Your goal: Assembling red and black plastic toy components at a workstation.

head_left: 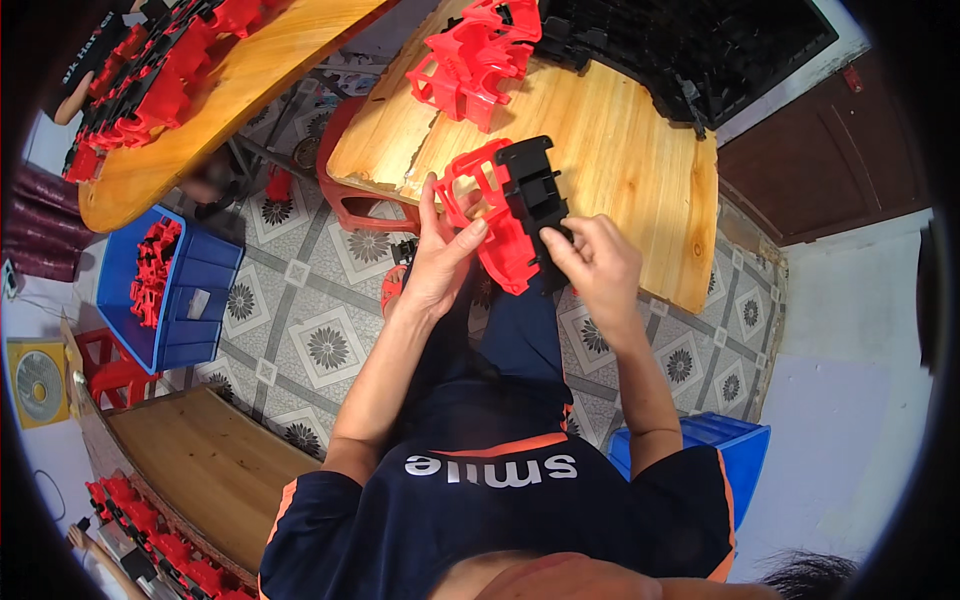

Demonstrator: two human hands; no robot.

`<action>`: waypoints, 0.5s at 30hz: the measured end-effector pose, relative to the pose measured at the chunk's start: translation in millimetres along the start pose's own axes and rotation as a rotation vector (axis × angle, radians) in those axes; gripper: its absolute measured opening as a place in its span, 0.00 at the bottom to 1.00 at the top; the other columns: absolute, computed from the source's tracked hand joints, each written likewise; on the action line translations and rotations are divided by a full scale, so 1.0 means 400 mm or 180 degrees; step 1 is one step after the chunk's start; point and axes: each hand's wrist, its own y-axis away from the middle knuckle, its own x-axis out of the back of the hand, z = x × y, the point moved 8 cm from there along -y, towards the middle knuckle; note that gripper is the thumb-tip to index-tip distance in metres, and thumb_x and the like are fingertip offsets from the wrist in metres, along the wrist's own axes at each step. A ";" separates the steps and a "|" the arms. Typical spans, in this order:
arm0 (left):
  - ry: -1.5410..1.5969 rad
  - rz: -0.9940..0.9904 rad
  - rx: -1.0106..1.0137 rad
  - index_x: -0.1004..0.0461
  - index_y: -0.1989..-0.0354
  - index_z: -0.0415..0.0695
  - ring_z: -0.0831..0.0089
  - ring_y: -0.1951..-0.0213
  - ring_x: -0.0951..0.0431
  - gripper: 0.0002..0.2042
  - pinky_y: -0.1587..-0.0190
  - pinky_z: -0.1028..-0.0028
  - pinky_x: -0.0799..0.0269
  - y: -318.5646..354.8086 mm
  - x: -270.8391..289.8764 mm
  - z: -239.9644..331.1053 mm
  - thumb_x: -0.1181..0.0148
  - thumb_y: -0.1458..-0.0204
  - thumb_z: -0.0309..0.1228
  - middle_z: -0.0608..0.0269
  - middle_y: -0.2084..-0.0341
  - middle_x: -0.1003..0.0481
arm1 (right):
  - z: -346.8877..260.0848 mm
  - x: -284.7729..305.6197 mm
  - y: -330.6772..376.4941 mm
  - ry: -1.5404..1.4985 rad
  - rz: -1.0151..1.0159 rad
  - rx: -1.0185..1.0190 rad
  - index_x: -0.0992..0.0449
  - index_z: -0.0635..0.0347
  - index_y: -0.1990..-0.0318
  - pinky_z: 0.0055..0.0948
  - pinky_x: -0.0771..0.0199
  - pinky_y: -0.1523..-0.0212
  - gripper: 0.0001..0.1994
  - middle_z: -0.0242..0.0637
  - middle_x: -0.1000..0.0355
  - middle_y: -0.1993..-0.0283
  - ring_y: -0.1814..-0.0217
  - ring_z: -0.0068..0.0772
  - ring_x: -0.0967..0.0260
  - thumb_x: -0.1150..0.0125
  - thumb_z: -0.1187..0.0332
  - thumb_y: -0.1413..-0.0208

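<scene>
My left hand [441, 262] is closed around the left side of a red plastic frame [508, 254] with open cut-outs, its thumb lying along the near edge. A black molded plastic part [532, 182] sits against the right side of this frame, seemingly joined to it. My right hand [601, 262] pinches the near right end of the black part between thumb and fingers. Both pieces are held tilted above the near edge of the wooden table [620, 170]. How the two parts meet underneath is hidden.
Stacked red frames [475, 75] and a heap of black parts [690, 50] lie toward the table's far side. A red stool [345, 190] stands left of it. Blue bins [205, 310] flank me. Another table [235, 85] bears red and black parts; a person's arm shows there.
</scene>
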 end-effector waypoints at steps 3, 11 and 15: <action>-0.0014 -0.0063 -0.0080 0.74 0.27 0.55 0.61 0.34 0.41 0.52 0.35 0.60 0.43 0.007 -0.004 0.011 0.34 0.47 0.26 0.49 0.33 0.47 | -0.039 -0.024 0.016 0.0101 0.0149 0.0322 0.25 0.64 0.65 0.28 0.30 0.78 0.14 0.36 0.32 0.74 0.79 0.30 0.31 0.28 0.64 0.51; 0.0311 -0.0269 -0.0135 0.74 0.27 0.54 0.59 0.35 0.40 0.54 0.35 0.58 0.42 0.020 -0.003 0.020 0.32 0.50 0.26 0.50 0.33 0.50 | -0.074 -0.069 0.027 0.0267 -0.0032 0.0791 0.26 0.65 0.65 0.30 0.30 0.78 0.16 0.36 0.33 0.74 0.78 0.33 0.30 0.27 0.63 0.52; -0.0538 -0.0028 -0.0147 0.75 0.27 0.54 0.59 0.34 0.42 0.52 0.34 0.57 0.45 0.028 -0.044 0.037 0.36 0.48 0.27 0.45 0.33 0.50 | -0.028 -0.053 -0.008 -0.0077 0.0054 0.0257 0.25 0.68 0.59 0.30 0.26 0.70 0.19 0.38 0.28 0.68 0.69 0.33 0.26 0.29 0.60 0.49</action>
